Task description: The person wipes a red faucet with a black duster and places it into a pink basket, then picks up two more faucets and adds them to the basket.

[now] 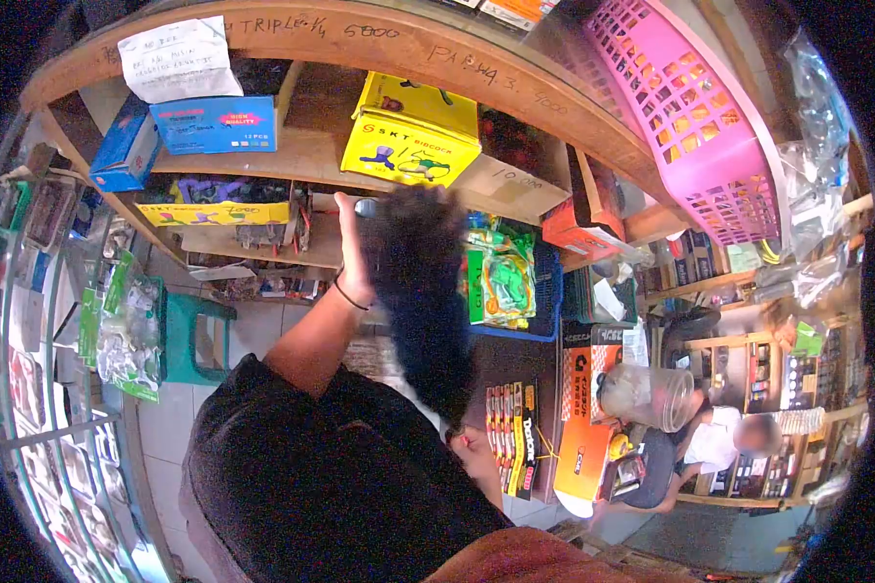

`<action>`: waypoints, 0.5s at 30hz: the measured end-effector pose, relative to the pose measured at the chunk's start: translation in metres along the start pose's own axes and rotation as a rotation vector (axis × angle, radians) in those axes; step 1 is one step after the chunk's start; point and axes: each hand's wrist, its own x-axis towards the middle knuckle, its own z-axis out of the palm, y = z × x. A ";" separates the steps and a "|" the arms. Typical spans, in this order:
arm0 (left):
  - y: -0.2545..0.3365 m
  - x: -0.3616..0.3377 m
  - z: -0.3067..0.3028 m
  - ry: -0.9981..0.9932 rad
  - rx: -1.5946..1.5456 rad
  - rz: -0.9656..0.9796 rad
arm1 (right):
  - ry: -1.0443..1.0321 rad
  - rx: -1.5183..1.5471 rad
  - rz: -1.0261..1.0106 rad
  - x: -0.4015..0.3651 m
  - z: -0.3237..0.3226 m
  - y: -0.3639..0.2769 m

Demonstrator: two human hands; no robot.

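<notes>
A dark, fluffy duster, blurred by motion, stands upright in front of the shelves. My right hand, also blurred, is closed around its lower end. Beside the duster's upper left side is my left hand, raised, with a black band at the wrist. One digit of it points straight up; the duster hides the other fingers. A small grey-blue round thing shows by that digit. Just above the duster, a yellow box sits on the wooden shelf.
Blue boxes and a pink basket are on the shelving. A blue crate holds green packets. Below it lie striped boxes and an orange box. A green stool stands left; a person is at the right.
</notes>
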 end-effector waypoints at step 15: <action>0.007 0.005 -0.003 -0.344 0.104 -0.001 | -0.108 -0.034 0.100 0.005 0.001 0.000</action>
